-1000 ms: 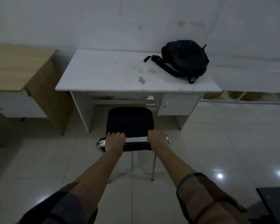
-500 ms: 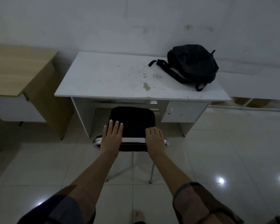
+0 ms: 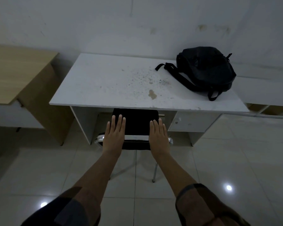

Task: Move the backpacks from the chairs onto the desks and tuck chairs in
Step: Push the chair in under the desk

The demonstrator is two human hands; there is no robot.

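A black backpack (image 3: pixel 207 69) lies on the right end of the white desk (image 3: pixel 104 85), one strap trailing left. A black chair (image 3: pixel 136 123) with a chrome frame stands in front of the desk, its seat partly under the desktop. My left hand (image 3: pixel 114 134) rests flat on the left end of the chair's top rail, fingers straight and pointing forward. My right hand (image 3: pixel 158 136) lies flat on the right end of the same rail. Neither hand curls around the rail.
A wooden-topped desk (image 3: pixel 15 70) stands to the left, close to the white desk. Another white surface (image 3: pixel 265 90) adjoins on the right. The white desk has a drawer cabinet (image 3: pixel 188 123) beside the chair. The floor is glossy tile.
My hands went from gripping the chair's rail to lying flat on it. The chair has slid forward, so its seat now reaches under the desk.
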